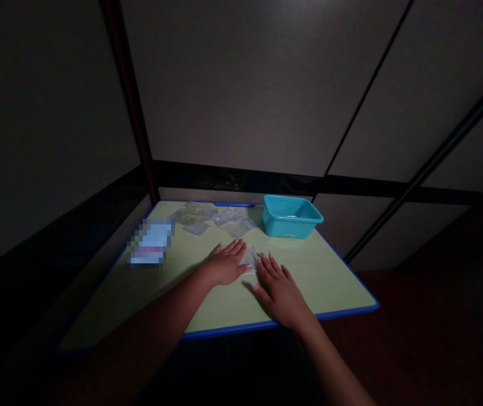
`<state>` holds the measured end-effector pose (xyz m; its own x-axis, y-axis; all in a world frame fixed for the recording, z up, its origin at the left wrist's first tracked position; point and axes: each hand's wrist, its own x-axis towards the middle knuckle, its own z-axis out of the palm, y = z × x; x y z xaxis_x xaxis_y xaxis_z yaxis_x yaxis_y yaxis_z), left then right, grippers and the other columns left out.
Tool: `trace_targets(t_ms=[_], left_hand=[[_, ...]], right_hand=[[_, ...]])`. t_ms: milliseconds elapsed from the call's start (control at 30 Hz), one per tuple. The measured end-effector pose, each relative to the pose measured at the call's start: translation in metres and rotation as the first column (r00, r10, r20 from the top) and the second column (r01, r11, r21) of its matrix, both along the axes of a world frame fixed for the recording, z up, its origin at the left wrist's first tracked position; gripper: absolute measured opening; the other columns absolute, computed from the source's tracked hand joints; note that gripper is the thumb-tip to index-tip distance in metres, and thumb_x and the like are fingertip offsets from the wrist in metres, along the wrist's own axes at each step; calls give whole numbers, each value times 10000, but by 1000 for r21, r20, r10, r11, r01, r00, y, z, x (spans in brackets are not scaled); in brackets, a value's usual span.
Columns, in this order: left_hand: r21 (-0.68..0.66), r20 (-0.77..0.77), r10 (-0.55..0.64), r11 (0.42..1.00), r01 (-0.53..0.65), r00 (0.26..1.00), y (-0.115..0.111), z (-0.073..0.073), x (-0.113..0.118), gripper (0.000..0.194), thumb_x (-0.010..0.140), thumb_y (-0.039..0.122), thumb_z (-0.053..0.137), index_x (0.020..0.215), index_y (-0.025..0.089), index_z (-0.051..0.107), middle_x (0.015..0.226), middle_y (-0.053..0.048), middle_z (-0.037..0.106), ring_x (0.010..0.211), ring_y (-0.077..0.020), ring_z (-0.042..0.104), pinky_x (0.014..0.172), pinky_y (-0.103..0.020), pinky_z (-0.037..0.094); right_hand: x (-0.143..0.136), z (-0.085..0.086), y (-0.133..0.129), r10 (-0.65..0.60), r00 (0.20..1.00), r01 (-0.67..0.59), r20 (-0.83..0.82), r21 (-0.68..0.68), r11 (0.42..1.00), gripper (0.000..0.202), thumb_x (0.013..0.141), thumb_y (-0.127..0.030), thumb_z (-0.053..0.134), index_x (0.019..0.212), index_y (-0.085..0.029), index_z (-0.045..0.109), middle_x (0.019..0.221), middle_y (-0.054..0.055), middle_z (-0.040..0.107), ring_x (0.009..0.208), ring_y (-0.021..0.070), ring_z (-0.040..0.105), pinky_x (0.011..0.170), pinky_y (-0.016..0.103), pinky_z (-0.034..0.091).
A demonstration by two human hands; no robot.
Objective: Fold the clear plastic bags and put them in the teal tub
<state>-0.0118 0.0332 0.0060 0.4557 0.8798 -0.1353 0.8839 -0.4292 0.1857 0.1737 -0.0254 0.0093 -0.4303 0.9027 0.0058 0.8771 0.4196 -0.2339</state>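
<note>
The wide panelled wall [241,101] is rising beyond my fingers, past the far side of the desk [329,276]. The desk's pale top is stretching around both sets of fingers, and its blue edge [233,331] is running nearest me, just behind my right wrist. Room for moving is lying to the right of my right fingers, out to the slanting side edge, and more pale surface is showing to the left of my left fingers.

The turquoise basket [288,228] is standing beyond my right fingers, slightly to their right. Two loose spreads of clear plastic are lying ahead of my left fingers: the left spread [193,214] and the right spread [236,223]. A blurred pale object [152,242] is lying well to their left.

My right fingers [268,268] are reaching forward, splayed and released, their tips touching the near right side of the small clear sheet [251,256]. My left fingers [236,250] are resting flat and released along its left side. The sheet is lying on the desk between them.
</note>
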Motion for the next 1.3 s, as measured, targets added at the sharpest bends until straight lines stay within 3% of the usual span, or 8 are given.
trace_targets(t_ms=[167,533,833,967,1100,1167,1300], left_hand=[[-6,5,1,1000,-1,1000,0,1,0,616,924,475,219,1462,199,103,1525,-51,40,1400,-207,33,1082,-532,106],[18,6,19,1000,-19,1000,-1,-1,-1,648,909,504,254,1460,187,124,1525,-74,52,1399,-217,42,1081,-526,122],[224,27,-2,975,-4,1000,-8,8,6,571,899,539,287,1415,294,289,1507,-33,207,1396,-246,78,1068,-579,-30],[216,-36,132,969,-121,991,-9,9,3,579,882,572,310,1381,287,373,1485,-72,266,1391,-278,98,1055,-585,-59],[216,-64,327,927,-306,943,-9,13,-1,648,883,581,286,1417,216,313,1493,-141,211,1390,-303,76,1036,-617,-34],[243,-23,294,929,-280,955,-10,16,0,647,883,585,286,1429,239,279,1509,-126,163,1393,-299,35,1036,-618,-26],[217,56,45,975,-56,997,-11,16,10,540,893,597,249,1394,399,292,1532,-8,93,1397,-261,-30,1045,-607,-15]], right_hand=[[1,1,-2,17,1000,-16,-13,22,1000,578,918,-513,277,1423,-232,292,1514,56,144,1399,214,32,1097,474,135],[1,1,-1,18,999,-17,-32,32,999,614,911,-516,290,1395,-143,353,1502,85,196,1399,217,60,1102,453,146],[0,3,-2,19,999,-18,-32,23,1000,595,907,-500,317,1391,-157,363,1496,90,212,1398,223,69,1101,466,146],[0,2,-2,15,999,-15,-36,26,1000,612,907,-511,302,1398,-148,349,1495,84,213,1397,221,81,1101,461,152],[0,2,-2,17,999,-15,-35,41,999,628,909,-519,285,1400,-132,341,1495,78,220,1397,216,85,1104,449,151],[0,1,-2,16,999,-15,-33,40,999,628,909,-521,284,1403,-136,335,1496,77,219,1397,217,85,1105,450,148],[0,1,-2,19,999,-18,-31,34,999,614,907,-516,301,1402,-154,342,1500,83,205,1398,217,71,1104,456,138]])
